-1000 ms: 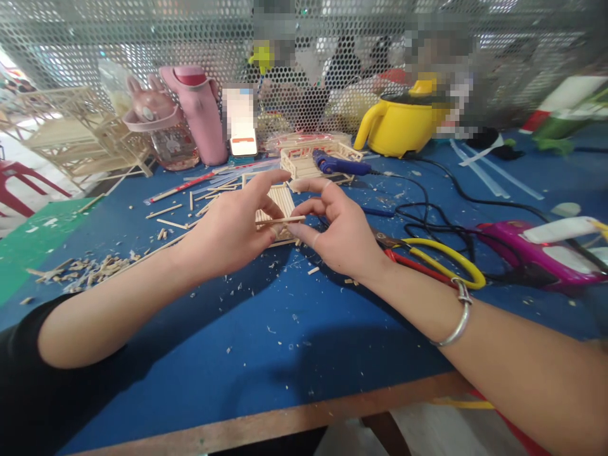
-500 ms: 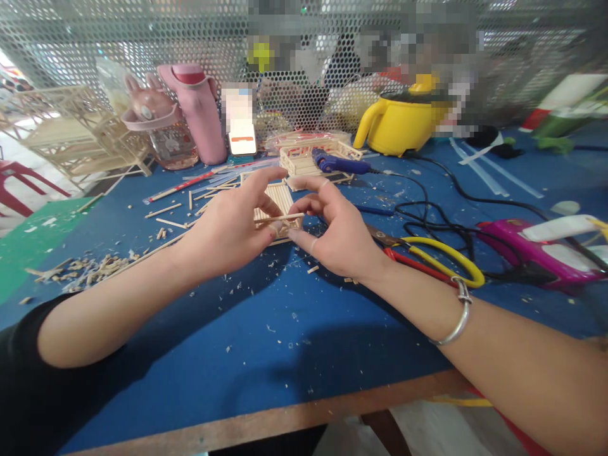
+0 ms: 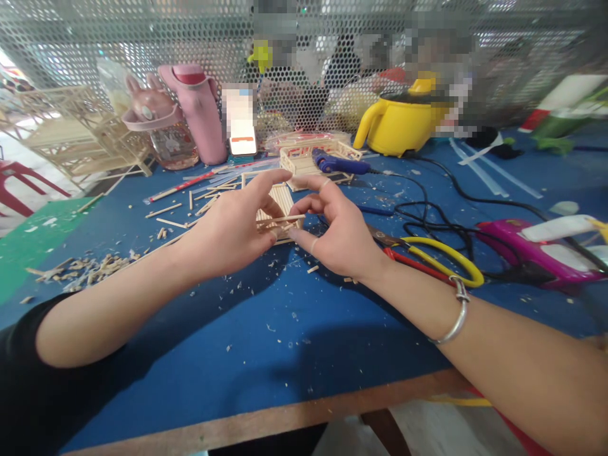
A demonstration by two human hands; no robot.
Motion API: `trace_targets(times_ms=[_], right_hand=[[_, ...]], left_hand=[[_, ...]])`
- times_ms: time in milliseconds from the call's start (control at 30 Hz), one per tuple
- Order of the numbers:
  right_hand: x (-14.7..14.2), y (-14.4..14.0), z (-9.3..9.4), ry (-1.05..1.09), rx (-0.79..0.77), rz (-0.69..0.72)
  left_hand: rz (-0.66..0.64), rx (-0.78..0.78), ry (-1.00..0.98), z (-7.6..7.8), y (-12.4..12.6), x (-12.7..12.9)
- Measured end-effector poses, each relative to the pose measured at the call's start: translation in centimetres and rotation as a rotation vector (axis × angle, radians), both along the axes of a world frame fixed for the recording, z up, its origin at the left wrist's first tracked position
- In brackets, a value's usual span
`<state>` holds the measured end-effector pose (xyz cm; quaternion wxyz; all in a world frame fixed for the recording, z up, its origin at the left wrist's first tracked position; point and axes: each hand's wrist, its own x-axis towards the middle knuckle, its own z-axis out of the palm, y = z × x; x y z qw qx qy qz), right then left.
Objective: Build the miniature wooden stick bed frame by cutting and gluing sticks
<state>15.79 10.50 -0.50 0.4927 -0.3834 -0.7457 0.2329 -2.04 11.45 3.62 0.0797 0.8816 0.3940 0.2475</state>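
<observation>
A small panel of thin wooden sticks lies on the blue tabletop between my hands, partly hidden by the fingers. Along its near side runs a wooden stick, raised a little over the panel. My left hand is curled at the left, thumb and fingers pinched on the stick's left part. From the right, my right hand has thumb and forefinger closed about its right end. Behind them stands a stick-built piece with a low railing, and a blue glue gun rests on it.
Scissors with yellow and red handles and a magenta device lie right, among black cables. Stick offcuts are heaped left. A pink bottle, a lit phone and a yellow pot stand along the mesh screen.
Hardly anything differs. The left thumb and fingers have shifted very slightly at the stick; the right hand keeps its place.
</observation>
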Motion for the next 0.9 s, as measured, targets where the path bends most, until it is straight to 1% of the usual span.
trace_targets(times_ms=[133, 200, 233, 300, 367, 400, 467, 500, 533, 567, 633, 700, 800, 900], right_hand=[[0.2, -0.5, 0.4, -0.031, 0.024, 0.044], [0.7, -0.8, 1.2, -0.048, 0.059, -0.001], [1.2, -0.8, 1.7, -0.048, 0.095, -0.059], [2.8, -0.4, 3.0, -0.052, 0.197, -0.226], [5.1, 0.9, 4.3, -0.113, 0.287, -0.392], [6.3, 1.9, 4.8, -0.181, 0.306, -0.452], [8.6, 4.5, 5.3, -0.423, 0.26, -0.523], [9.5, 5.8, 5.4, -0.575, 0.211, -0.535], [10.1, 7.2, 5.2, -0.72, 0.143, -0.534], [10.5, 8.4, 4.9, -0.823, 0.07, -0.524], [10.5, 10.5, 4.1, -0.872, 0.042, -0.498], [9.9, 11.7, 3.2, -0.878, 0.06, -0.485], [8.7, 12.5, 2.5, -0.858, 0.093, -0.495], [8.1, 12.5, 2.7, -0.816, 0.09, -0.513]], left_hand=[[-0.026, 0.003, 0.016, 0.1, -0.1, -0.1], [-0.026, -0.011, 0.013, 0.3, -0.2, -0.3], [-0.026, -0.021, 0.011, 0.5, -0.3, -0.5], [-0.03, -0.051, 0.002, 0.7, -0.6, -0.9], [-0.046, -0.075, -0.029, 0.5, -0.7, -1.4], [-0.06, -0.076, -0.055, 0.3, -0.8, -1.7], [-0.084, -0.032, -0.132, -0.7, -0.9, -2.2], [-0.091, 0.002, -0.17, -1.4, -0.9, -2.4], [-0.077, 0.044, -0.218, -2.2, -0.9, -2.6], [-0.048, 0.051, -0.254, -3.0, -0.9, -2.7], [0.039, -0.006, -0.349, -4.4, -0.9, -2.8], [0.082, -0.095, -0.376, -5.4, -0.9, -2.7], [0.138, -0.187, -0.356, -6.0, -0.8, -2.5], [0.185, -0.238, -0.392, -6.0, -0.6, -2.4]])
